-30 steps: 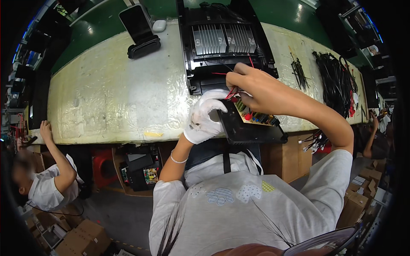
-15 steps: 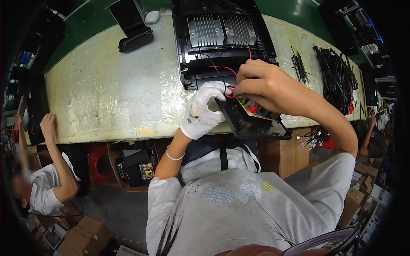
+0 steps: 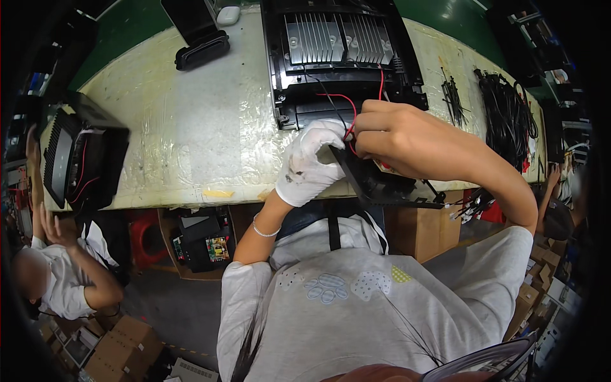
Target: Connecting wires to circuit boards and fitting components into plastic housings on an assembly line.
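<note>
My left hand (image 3: 310,164), in a stained white glove, grips a black plastic panel (image 3: 389,190) by its left edge, just past the table's near edge. A circuit board showing on the panel is now mostly hidden behind my right hand (image 3: 407,137). That hand is bare, and its fingers are pinched together on a red wire (image 3: 348,100) at the panel's upper corner; the fingertips are partly hidden. A black wire (image 3: 331,99) runs beside it. Both lead up to a large black housing (image 3: 356,79) with finned metal heat sinks (image 3: 337,41).
Black cable ties (image 3: 453,99) and a bundle of black cables (image 3: 506,114) lie at right. A phone on a stand (image 3: 194,32) and a white case (image 3: 228,16) sit far left. Another black housing (image 3: 105,165) stands at the left end, near a co-worker (image 3: 79,274). Below is a box of boards (image 3: 200,245).
A second black housing has appeared at the table's left end, by the co-worker, whose hands have moved. My right hand now covers more of the circuit board. The view has shifted slightly.
</note>
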The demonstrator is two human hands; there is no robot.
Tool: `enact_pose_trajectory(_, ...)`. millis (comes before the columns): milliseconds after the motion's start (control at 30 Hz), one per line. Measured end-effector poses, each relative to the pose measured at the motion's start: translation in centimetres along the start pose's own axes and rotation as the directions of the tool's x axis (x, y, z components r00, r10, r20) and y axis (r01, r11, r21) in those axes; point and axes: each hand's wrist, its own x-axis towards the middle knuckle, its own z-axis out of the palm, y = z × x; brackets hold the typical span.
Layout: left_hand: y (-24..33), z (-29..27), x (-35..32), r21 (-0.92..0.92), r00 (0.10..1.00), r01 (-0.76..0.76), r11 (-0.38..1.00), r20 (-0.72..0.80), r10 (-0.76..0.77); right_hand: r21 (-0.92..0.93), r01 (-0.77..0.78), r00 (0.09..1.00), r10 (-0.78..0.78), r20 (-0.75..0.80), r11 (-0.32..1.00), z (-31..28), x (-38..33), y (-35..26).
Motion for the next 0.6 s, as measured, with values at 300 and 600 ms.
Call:
enact_pose_trajectory(300,-0.4,-0.3,-0.3,-0.052,1.0,-0.019,0.998,0.024,0.021,-0.105,-0.117,0.99,0.124,0.065,0.988,-1.2,1.1,-0.4)
enact_pose_trajectory(600,0.4,0.0,0.0,-0.039,0.999,0.024,0.999,-0.039,-0.026,-0.013,0.064,0.994,-0.063,0.091,0.998,-1.2,1.3,1.5)
